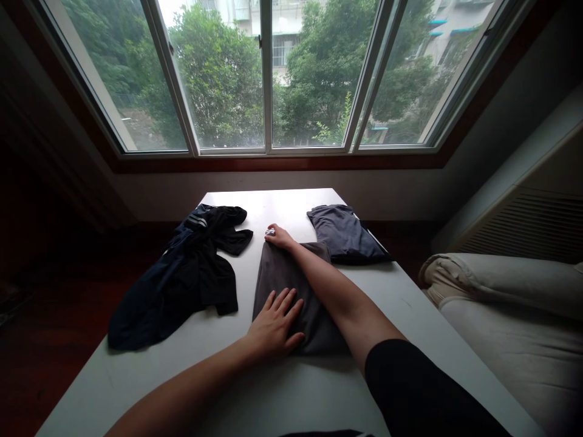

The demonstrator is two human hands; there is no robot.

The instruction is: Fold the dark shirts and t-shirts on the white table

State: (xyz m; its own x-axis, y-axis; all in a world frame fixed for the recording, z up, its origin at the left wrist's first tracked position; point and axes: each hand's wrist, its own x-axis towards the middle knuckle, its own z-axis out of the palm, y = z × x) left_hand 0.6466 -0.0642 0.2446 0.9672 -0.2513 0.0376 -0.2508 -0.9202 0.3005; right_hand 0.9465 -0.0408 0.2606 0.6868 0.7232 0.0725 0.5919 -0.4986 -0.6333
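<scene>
A dark grey folded garment [314, 303] lies on the white table in front of me. My left hand [276, 325] rests flat on its near part, fingers spread. Reaching across it, my right hand [281, 238] is at the garment's far left corner, with its fingers curled closed. A small whitish, shiny thing [270, 232] shows between those fingers, too small to name. My right forearm covers part of the garment's right side.
Left on the white table [218, 376] lies a loose heap of black and navy clothes [182, 279]. A folded blue-grey garment [346, 233] sits at the far right. Beyond stands a window [268, 79]; a pale sofa [510, 315] is to the right.
</scene>
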